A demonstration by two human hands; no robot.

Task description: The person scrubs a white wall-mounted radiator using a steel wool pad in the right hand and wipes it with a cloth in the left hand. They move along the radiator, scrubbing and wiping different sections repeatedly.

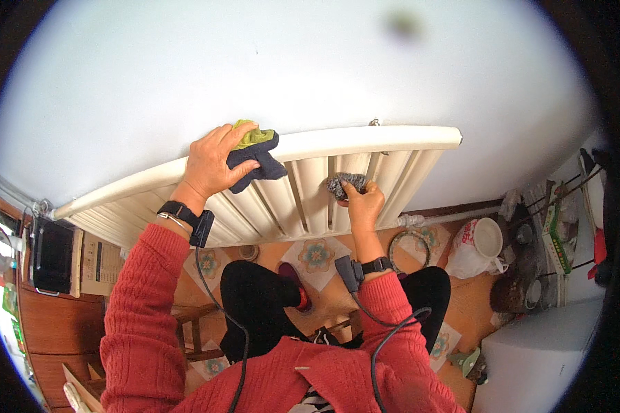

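A cream column radiator [315, 142] runs along the white wall in front of me. My left hand [214, 157] is on its top rail and grips a dark navy cloth [258, 162] with a yellow-green part [253, 135]. Part of that cloth hangs over the rail's front. Lower and to the right, my right hand [364, 201] pinches a grey scouring pad [345, 185] against the upright columns. The pad's lower side is partly covered by my fingers.
At left, a microwave oven [51, 255] stands on a brown wooden cabinet [62, 325]. A white bag [465, 253], a bowl [487, 237] and a cluttered rack [558, 227] are at right, above a white appliance [537, 356]. A hoop [392, 248] lies on the patterned floor.
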